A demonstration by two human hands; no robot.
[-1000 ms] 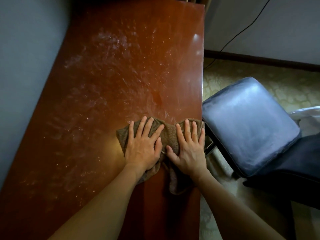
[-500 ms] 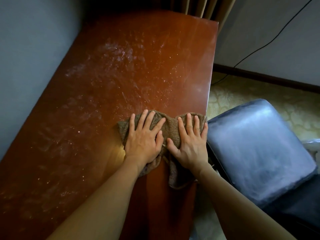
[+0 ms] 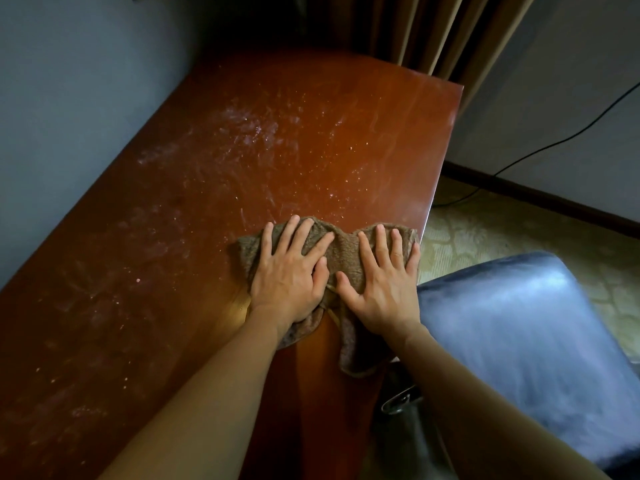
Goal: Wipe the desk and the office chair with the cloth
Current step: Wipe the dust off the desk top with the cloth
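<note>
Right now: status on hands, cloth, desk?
Both flat: left hand, right hand pressing brown cloth on wooden desk near its right edge. Only dust streaks ahead of cloth. Dusty office chair beside desk, untouched.

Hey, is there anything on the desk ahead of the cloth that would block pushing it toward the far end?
Nothing visible does. The left hand and right hand press flat on the cloth. The desk ahead of it shows just white dust and specks, up to its far edge by the curtain.
</note>
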